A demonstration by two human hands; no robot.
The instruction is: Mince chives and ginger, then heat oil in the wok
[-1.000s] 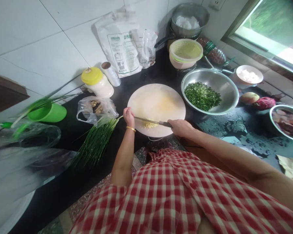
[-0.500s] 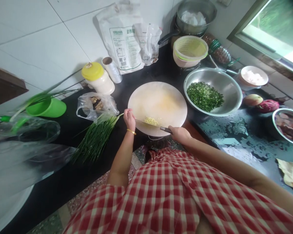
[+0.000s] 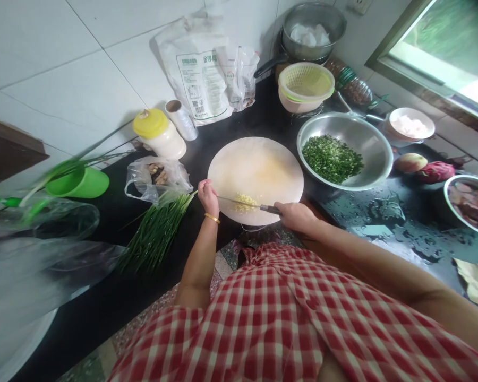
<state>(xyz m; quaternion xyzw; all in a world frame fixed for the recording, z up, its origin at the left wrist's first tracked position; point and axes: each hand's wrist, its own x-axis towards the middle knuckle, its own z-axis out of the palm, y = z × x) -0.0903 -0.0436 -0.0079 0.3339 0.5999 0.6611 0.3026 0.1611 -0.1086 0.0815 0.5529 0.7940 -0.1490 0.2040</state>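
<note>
My right hand [image 3: 297, 215] is wrapped around the dark handle of a kitchen knife [image 3: 269, 209]. The blade lies edge-down across a small heap of pale yellow minced bits, garlic or ginger [image 3: 245, 201], near the front of a round cutting board [image 3: 258, 159]. At the blade's far end, by the board's left rim, my left hand [image 3: 208, 197] has its fingers closed on the tip; the fingertips are partly hidden. Just left of that hand, a bunch of green chives or scallions [image 3: 155, 233] rests on the dark counter.
To the right stands a steel bowl [image 3: 376, 159] holding chopped greens. Behind the chives are a plastic bag [image 3: 137, 178], a yellow-lidded jar [image 3: 163, 140] and a film roll [image 3: 183, 122]. A basket [image 3: 306, 90] sits at the back; a pot of meat [image 3: 472, 204] is far right.
The knife has shifted slightly away from me, so its blade now crosses the middle of the minced heap instead of its near edge. Both hands keep their hold; the view has tilted a little.
</note>
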